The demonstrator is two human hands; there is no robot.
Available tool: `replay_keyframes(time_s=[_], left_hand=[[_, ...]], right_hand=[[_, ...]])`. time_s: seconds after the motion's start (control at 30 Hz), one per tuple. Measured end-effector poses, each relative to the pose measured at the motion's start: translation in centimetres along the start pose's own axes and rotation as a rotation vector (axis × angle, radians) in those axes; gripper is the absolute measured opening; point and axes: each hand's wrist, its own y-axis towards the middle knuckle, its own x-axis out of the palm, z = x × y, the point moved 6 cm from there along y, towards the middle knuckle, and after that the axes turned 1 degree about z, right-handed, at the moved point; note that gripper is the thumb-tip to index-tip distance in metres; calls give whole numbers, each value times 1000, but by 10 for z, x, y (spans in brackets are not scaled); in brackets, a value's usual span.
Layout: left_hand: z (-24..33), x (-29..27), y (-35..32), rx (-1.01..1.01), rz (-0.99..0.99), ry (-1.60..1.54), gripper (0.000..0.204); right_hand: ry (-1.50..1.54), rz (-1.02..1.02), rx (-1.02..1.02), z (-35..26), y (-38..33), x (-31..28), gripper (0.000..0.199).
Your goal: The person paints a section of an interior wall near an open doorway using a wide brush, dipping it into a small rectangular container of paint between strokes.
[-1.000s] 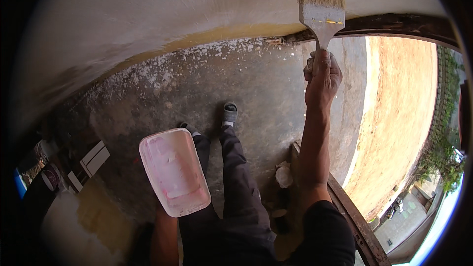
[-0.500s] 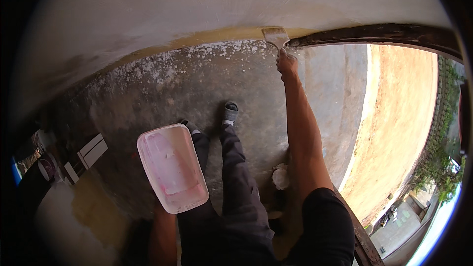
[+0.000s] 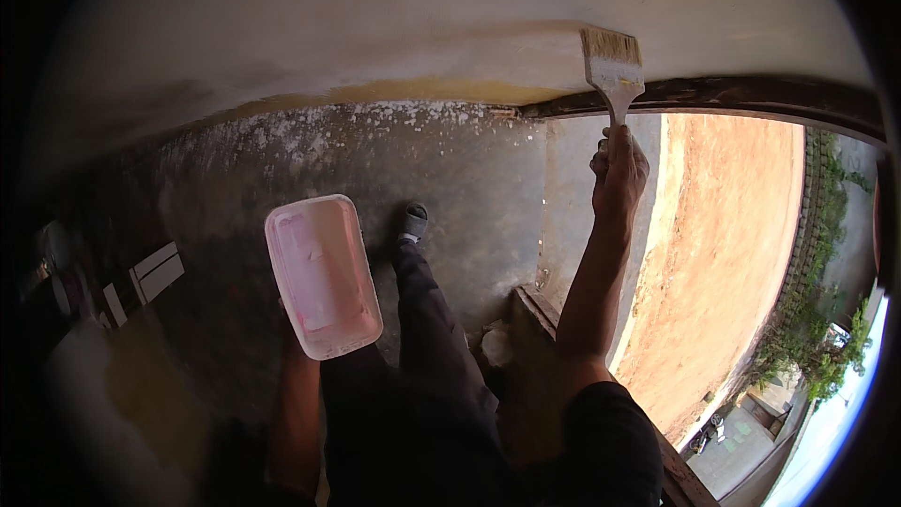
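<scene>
A wide paintbrush (image 3: pixel 615 70) with a pale, paint-coated handle is gripped in my right hand (image 3: pixel 619 174), fingers closed round the handle. Its bristles point up at the whitish wall (image 3: pixel 375 19), just above a dark brown wooden frame; whether they touch the wall I cannot tell. At the left, a pinkish-white rectangular tub (image 3: pixel 324 277) hangs in front of my legs, its inside smeared with pale pink and white residue. My left forearm (image 3: pixel 296 422) rises to the tub's underside. The left hand supports it there, its fingers hidden by the tub.
Dried white splatters dot the grey floor (image 3: pixel 450 160) along the wall's foot. A yellowish strip (image 3: pixel 422 90) runs low on the wall. The dark wooden frame (image 3: pixel 732 94) borders the opening at right, with sunlit ground beyond. White flat pieces (image 3: pixel 155 272) are at left.
My right hand has moved the brush right and up, from the yellowish strip to the whitish wall above the frame. The tub has risen slightly. My view has shifted to the right.
</scene>
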Motion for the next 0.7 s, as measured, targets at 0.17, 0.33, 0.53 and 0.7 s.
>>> replay_keyframes(time_s=[0.17, 0.33, 0.53, 0.7], left_hand=[[9, 2, -20, 39, 12, 9, 75], [15, 6, -23, 40, 6, 20, 75], [15, 13, -36, 87, 22, 33, 74], [12, 18, -35, 115, 11, 27, 74]], right_hand=[[-39, 42, 118, 77, 5, -22, 31], [-50, 68, 456, 195, 74, -15, 32], [-66, 77, 353, 121, 87, 18, 34], [191, -32, 121, 40, 15, -5, 29]])
